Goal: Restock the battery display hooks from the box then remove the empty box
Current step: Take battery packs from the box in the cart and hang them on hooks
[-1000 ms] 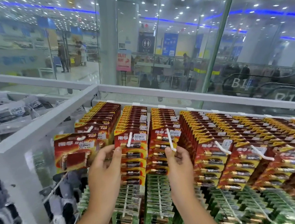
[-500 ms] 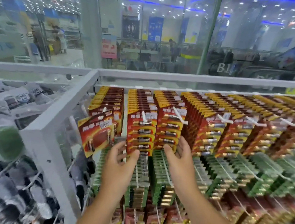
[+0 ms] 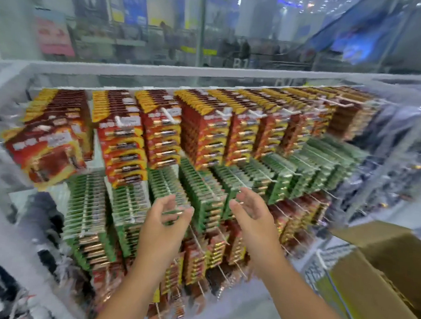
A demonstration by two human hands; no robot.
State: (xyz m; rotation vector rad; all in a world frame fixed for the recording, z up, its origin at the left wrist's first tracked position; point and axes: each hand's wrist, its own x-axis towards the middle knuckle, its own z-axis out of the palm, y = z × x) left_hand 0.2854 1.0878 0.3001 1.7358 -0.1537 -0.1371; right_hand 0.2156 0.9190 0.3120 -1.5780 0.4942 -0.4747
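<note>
The battery display fills the middle of the head view: a top row of red-and-yellow battery packs (image 3: 201, 133) on white hooks, a row of green packs (image 3: 202, 191) below it, and more red packs at the bottom. My left hand (image 3: 164, 221) and my right hand (image 3: 253, 215) hang in front of the green row with loosely bent fingers and hold nothing. An open cardboard box (image 3: 391, 279) stands at the lower right, its flaps up; its inside is hidden. The frame is blurred by motion.
A white metal frame (image 3: 161, 71) borders the display at the top and left. One red pack (image 3: 46, 151) hangs askew at the far left. Grey packaged goods hang left and right of the batteries. Glass and a mall hall lie behind.
Both hands came down from the top red row to the green row and drew back from the packs. The view swung down and right, bringing the cardboard box into sight.
</note>
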